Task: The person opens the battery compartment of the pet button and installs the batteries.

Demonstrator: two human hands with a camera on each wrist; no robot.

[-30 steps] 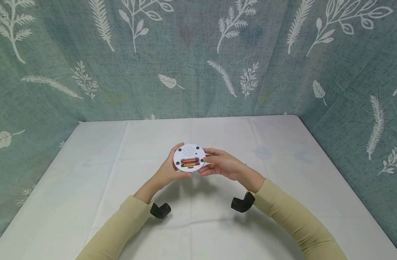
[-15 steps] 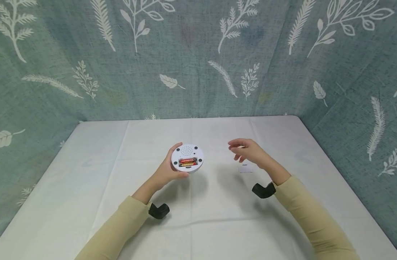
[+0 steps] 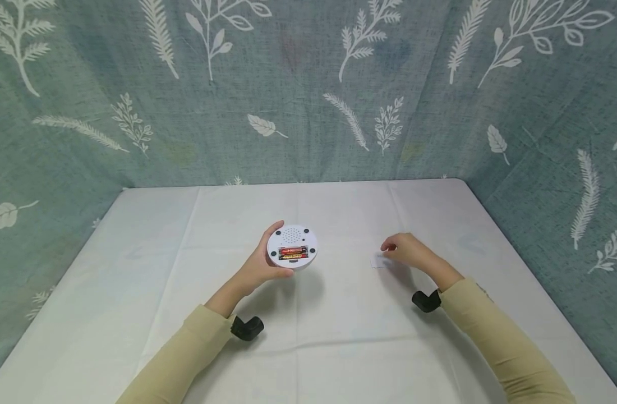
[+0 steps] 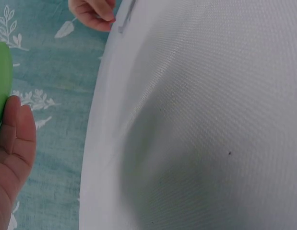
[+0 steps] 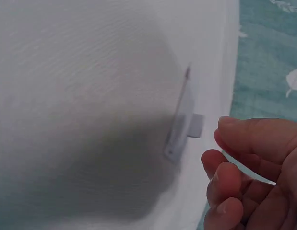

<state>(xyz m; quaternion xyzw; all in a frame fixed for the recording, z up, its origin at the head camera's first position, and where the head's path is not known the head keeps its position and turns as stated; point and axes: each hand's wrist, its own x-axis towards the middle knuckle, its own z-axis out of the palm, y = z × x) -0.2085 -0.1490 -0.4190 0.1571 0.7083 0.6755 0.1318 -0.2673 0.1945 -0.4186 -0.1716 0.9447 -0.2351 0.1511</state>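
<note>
My left hand [image 3: 258, 266] grips a round white battery-powered device [image 3: 290, 235] by its left edge, holding it above the table. Its underside faces me, with speaker holes, dark feet and two red batteries [image 3: 293, 253] in an uncovered compartment. The left wrist view shows the device's green side [image 4: 1, 79] against the fingers. Over on the right, my right hand [image 3: 411, 251] hovers by a small white battery cover [image 3: 376, 261] lying on the table. In the right wrist view, the loosely bent fingers and thumb are apart from the cover [image 5: 182, 127], with nothing between them.
A white cloth [image 3: 298, 359] covers the table. Green-blue curtains [image 3: 288, 112] with a leaf print hang behind the table and at both sides. Each wrist wears a black camera mount [image 3: 248, 328].
My right hand has let go of the device's edge, moved right and lowered to the battery cover, which it now partly hides. The left hand keeps the device almost still.
</note>
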